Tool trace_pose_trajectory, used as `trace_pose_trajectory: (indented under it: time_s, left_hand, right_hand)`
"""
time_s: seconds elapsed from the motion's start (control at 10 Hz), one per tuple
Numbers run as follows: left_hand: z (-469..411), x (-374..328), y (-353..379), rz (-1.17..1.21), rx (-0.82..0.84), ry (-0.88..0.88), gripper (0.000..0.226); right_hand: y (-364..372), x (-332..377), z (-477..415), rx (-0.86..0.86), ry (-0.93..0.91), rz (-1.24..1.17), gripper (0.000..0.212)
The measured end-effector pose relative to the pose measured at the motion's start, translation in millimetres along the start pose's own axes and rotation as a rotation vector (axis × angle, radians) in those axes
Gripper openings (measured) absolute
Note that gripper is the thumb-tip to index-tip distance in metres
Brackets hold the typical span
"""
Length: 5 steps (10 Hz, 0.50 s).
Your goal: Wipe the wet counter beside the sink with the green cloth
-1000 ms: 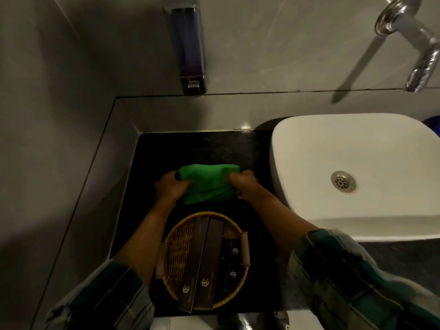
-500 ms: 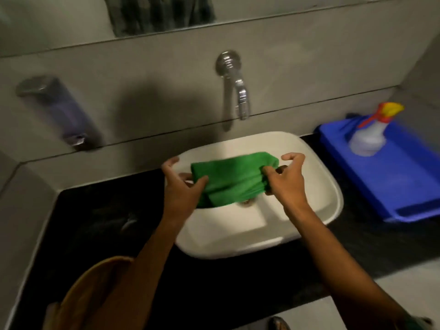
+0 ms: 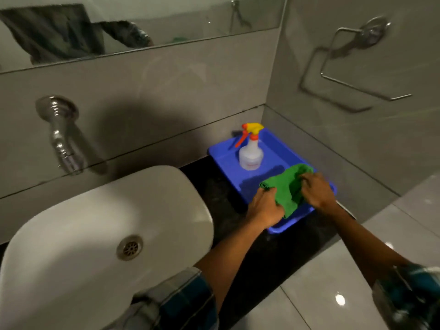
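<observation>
The green cloth is bunched between both hands, over the front part of a blue tray on the right of the sink. My left hand grips its lower left end, and my right hand grips its right side. The white sink fills the lower left. A strip of black counter runs between the sink and the tray. Whether the cloth touches the tray is not clear.
A spray bottle with a yellow and red head stands at the back of the blue tray. A chrome tap juts from the wall above the sink. A metal towel ring hangs on the right wall. A mirror runs along the top.
Both hands carried the green cloth rightward: from the counter left of the sink, across the basin, to above the blue tray. The view swung right with them.
</observation>
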<state>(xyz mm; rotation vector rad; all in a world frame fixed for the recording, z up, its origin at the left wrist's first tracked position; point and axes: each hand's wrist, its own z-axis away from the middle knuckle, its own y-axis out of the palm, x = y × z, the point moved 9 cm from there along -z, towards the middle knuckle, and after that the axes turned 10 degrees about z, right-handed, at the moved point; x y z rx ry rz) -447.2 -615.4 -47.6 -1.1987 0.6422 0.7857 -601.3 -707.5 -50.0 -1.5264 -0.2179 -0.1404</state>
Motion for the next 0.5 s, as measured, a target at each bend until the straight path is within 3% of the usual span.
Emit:
trace_pose_trajectory:
  time_s: [0.1, 0.2, 0.3, 0.4, 0.5]
  left_hand:
    - [-18, 19, 6, -0.435, -0.052, -0.182, 0.058]
    - [-18, 27, -14, -0.582, -0.095, -0.136, 0.059]
    - [13, 25, -79, -0.574, -0.308, 0.099, 0.057]
    - [57, 19, -187, -0.679, -0.629, 0.215, 0.057]
    - [153, 2, -348, -0.851, -0.998, 0.167, 0.057]
  right_hand:
    - [58, -6, -8, 0.334, -0.036, 0.239, 0.048]
    - [73, -19, 0, 0.389, 0.016, 0.486, 0.063]
    - [62, 6, 1, 0.27, -0.024, 0.577, 0.059]
    - [18, 113, -9, 0.029, -0.218, 0.318, 0.056]
    - [-79, 270, 15, -0.341, -0.604, 0.253, 0.057]
